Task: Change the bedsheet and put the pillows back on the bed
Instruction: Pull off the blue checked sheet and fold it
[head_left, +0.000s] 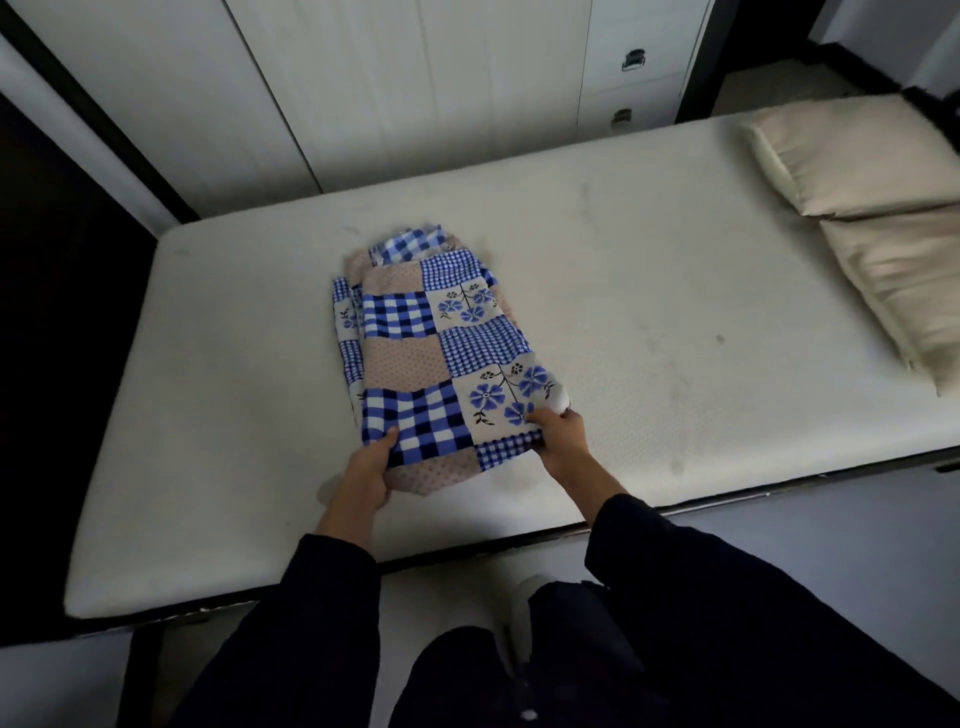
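Note:
A folded bedsheet (441, 343), patchwork in blue checks, blue flowers and dotted pink, lies on the bare white mattress (649, 291) a little left of centre. My left hand (366, 478) grips its near left corner with the thumb on top. My right hand (563, 441) pinches the near right corner of the fold. Two beige pillows lie at the right end of the mattress: one further back (852, 156), one nearer (904, 291) and partly cut off by the frame edge.
White wardrobe doors and drawers (634, 88) stand right behind the bed. A dark bed frame (467, 553) edges the mattress at the near side. Pale floor (831, 530) shows at my feet and to the right.

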